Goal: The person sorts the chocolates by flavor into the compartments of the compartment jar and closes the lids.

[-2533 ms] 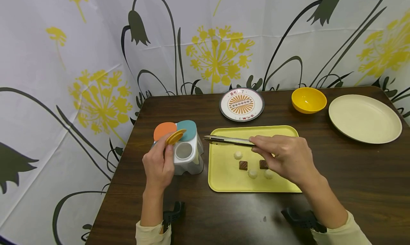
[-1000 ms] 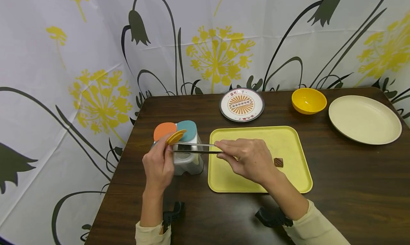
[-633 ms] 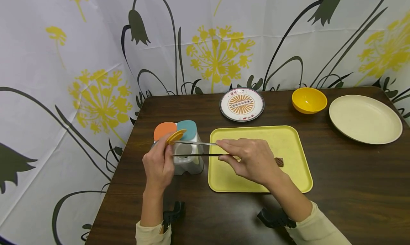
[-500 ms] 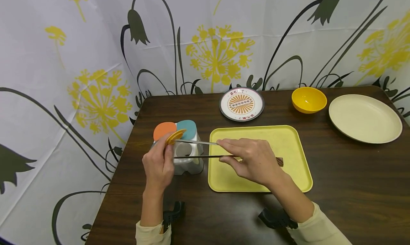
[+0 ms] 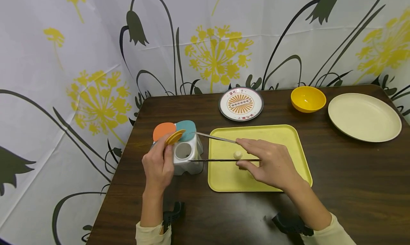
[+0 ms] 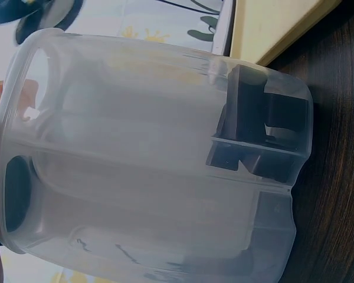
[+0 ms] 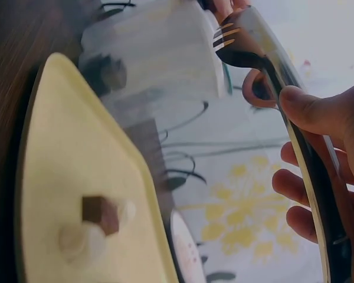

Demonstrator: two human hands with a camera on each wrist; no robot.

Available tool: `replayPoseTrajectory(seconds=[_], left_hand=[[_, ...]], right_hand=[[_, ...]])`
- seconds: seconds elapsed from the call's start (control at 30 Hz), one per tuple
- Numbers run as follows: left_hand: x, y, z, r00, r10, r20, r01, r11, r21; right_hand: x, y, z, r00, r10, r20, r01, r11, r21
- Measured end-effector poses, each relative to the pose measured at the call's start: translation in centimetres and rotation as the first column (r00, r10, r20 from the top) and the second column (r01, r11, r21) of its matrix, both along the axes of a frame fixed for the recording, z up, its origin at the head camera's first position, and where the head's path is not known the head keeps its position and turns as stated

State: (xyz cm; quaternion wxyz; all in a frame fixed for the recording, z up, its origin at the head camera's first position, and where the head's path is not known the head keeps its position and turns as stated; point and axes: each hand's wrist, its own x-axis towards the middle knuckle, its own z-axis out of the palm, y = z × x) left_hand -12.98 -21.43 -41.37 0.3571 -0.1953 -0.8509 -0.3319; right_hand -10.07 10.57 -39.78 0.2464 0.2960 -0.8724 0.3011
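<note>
My left hand (image 5: 159, 163) pinches a yellow lid (image 5: 175, 137), tilted up beside the uncovered round opening of a clear multi-compartment container (image 5: 189, 166). Dark chocolate pieces (image 6: 248, 106) lie at the container's bottom in the left wrist view. My right hand (image 5: 272, 163) holds metal tongs (image 5: 217, 137) between thumb and fingers. Their arms are spread, with nothing between the tips, which are near the container's right side. One tip is fork-shaped in the right wrist view. Under the tongs, a whitish ball (image 5: 237, 155) and a brown chocolate (image 7: 100, 213) rest on the yellow tray (image 5: 256, 131).
Orange (image 5: 164, 131) and teal (image 5: 186, 129) lids cover other compartments. Behind the tray stand a patterned white plate (image 5: 241, 113) and a yellow bowl (image 5: 308, 100). A cream oval plate (image 5: 364, 117) is at the right. A flower-print cloth (image 5: 272, 10) hangs behind the table.
The tongs held a dark piece over the opening, then spread and let it go. My right hand has since moved right with them. The left hand and lid have stayed put.
</note>
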Motion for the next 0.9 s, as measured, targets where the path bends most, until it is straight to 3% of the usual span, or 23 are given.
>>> replayPoseTrajectory(seconds=[0.27,0.43,0.63,0.9], left_hand=[[0.0,0.0,0.0,1.000,0.002,0.019,-0.002,1.000,-0.004],[0.0,-0.1,-0.1,1.000,0.002,0.021,-0.002,1.000,-0.007],[0.0,0.0,-0.1,1.000,-0.002,0.024,0.002,1.000,-0.010],[0.0,-0.1,-0.1,1.000,0.004,0.016,-0.004,1.000,-0.010]], right_hand=[[0.6,3.5,-2.2,0.995,-0.101,0.009,0.101,0.995,-0.026],[1.3,5.6,-3.5,0.975,-0.216,0.053,0.216,0.976,-0.002],[2.3,7.9,-5.0,0.935,-0.349,0.066,0.351,0.936,-0.021],[3.6,10.0,-6.6,0.859,-0.507,0.074,0.512,0.855,-0.079]])
